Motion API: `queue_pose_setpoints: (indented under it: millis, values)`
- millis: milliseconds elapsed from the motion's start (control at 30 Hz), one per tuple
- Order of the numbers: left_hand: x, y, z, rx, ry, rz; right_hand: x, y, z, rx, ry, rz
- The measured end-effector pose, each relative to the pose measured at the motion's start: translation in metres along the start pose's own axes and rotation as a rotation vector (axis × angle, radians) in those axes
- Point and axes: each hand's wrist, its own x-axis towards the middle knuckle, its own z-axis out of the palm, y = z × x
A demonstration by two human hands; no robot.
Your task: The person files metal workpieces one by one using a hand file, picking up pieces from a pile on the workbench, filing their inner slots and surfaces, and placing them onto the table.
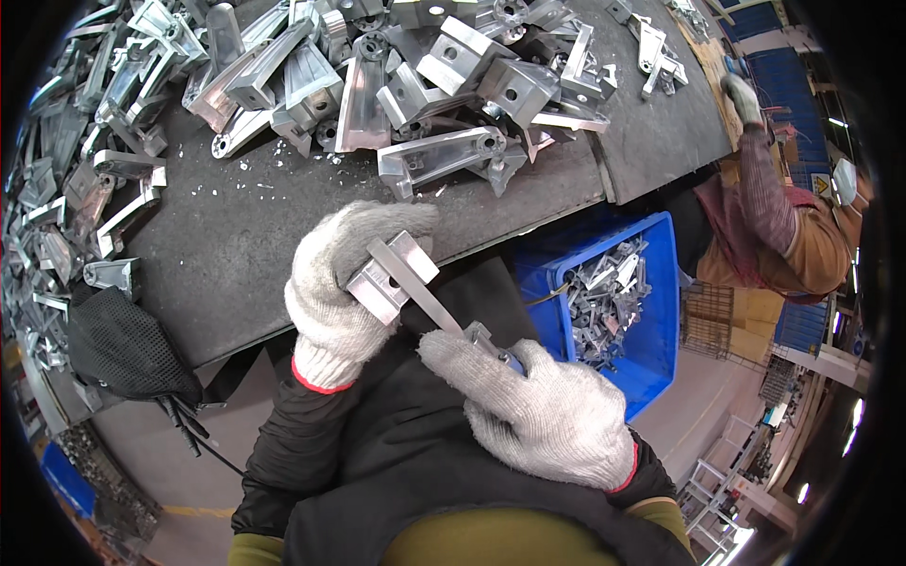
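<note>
My left hand [330,269], in a white knit glove with a red cuff edge, is closed around a silver metal bracket [377,295] with a hole in its face. My right hand [552,415], gloved the same way, grips a flat grey file [429,300]. Its index finger stretches along the tool. The file's far end lies across the bracket's face, over the hole. Part of the file's grip end is hidden by the right glove. Both hands are in front of my dark apron, near the bench's front edge.
Similar cast metal brackets [444,156] are heaped on the dark workbench [245,226], with more piled at left. A black mesh pouch [127,344] sits at the bench edge. A blue bin [668,311] of metal parts stands at right. Beyond it, another person [769,208] works.
</note>
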Motion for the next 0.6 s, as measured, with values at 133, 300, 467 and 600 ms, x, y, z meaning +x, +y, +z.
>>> queue_pose_setpoints:
  millis: [133,300,467,600]
  values:
    - [0.005,0.004,0.0,0.139,-0.102,0.049,-0.006,-0.002,0.002,-0.084,-0.114,0.024]
    - [0.002,0.007,0.001,0.033,-0.092,0.015,0.001,0.008,0.0,0.083,-0.138,-0.022]
    - [0.006,0.01,0.001,0.061,-0.119,0.006,0.006,0.036,0.001,0.857,-0.319,-0.117]
    - [-0.001,0.0,-0.002,0.286,-0.017,0.128,0.006,0.036,0.01,0.811,-0.221,-0.129]
